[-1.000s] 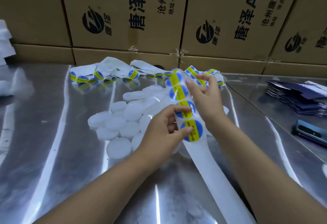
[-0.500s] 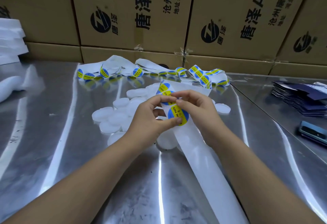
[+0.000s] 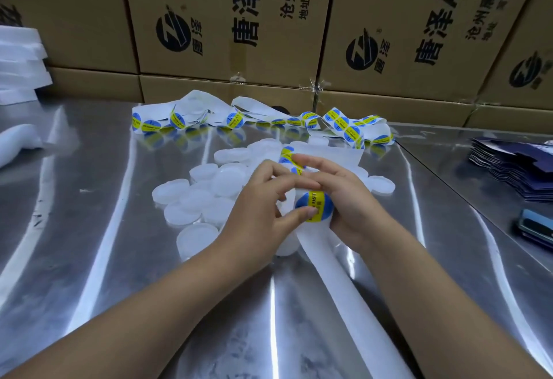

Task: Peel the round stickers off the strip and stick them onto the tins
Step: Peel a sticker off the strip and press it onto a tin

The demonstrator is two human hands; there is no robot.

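A round blue and yellow sticker (image 3: 315,205) sits at the end of the white backing strip (image 3: 335,277), which runs from the table's near edge up between my hands. My left hand (image 3: 260,208) pinches the sticker's lower edge with thumb and forefinger. My right hand (image 3: 344,199) holds the strip from the right, fingers curled over it near another sticker (image 3: 288,155). Several white round tins (image 3: 209,196) lie in a heap just left of and behind my hands. The rest of the strip (image 3: 263,118), with several stickers, lies tangled at the back.
Cardboard boxes (image 3: 239,19) wall off the back of the steel table (image 3: 89,229). A stack of dark blue flat cartons (image 3: 514,166) and a dark phone-like object (image 3: 535,227) lie at the right. White foam pieces (image 3: 18,64) are stacked at the far left.
Both hands have drawn the strip down and closer together. My left thumb and forefinger now pinch the lowest sticker, with only one other sticker showing above my fingers.
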